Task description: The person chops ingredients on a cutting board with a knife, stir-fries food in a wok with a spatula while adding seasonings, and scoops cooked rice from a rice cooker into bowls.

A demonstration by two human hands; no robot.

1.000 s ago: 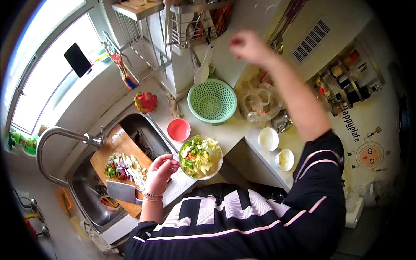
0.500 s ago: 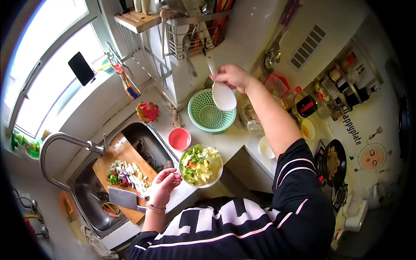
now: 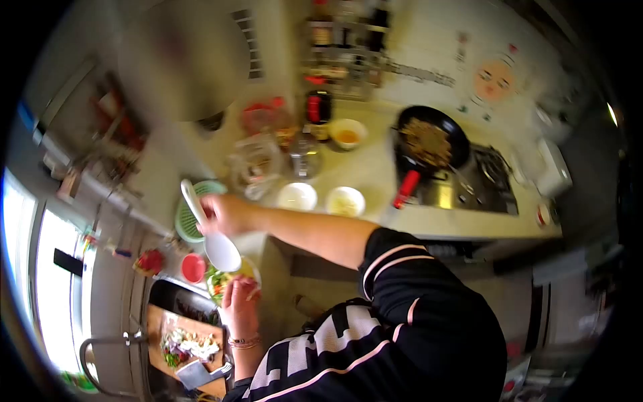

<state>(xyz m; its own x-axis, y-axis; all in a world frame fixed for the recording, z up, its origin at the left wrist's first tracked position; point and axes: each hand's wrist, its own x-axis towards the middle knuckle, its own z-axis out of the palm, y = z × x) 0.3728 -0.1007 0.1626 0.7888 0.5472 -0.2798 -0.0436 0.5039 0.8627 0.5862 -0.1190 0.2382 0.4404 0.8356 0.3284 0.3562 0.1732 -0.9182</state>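
My right hand (image 3: 226, 216) is closed around the handle of a white ladle (image 3: 223, 253). The ladle's bowl hangs over the chopped vegetables in a bowl (image 3: 252, 269) on the counter's edge. Fingers apart, my left hand (image 3: 240, 309) reaches over the near side of that bowl; blur hides whether it touches the rim. Behind my right hand is a green colander (image 3: 185, 221), partly covered by it. A small red bowl (image 3: 193, 268) stands left of the vegetables.
Across the sink lies a cutting board (image 3: 157, 321) with chopped vegetables and a cleaver (image 3: 194, 375). On the stove sits a black pan (image 3: 455, 141) of food with a red handle. White bowls (image 3: 297, 196) and a dark sauce bottle (image 3: 319, 107) stand on the counter.
The view has turned right toward the stove. My right hand has brought the ladle from above the colander to above the vegetable bowl. My left hand has moved to that bowl.
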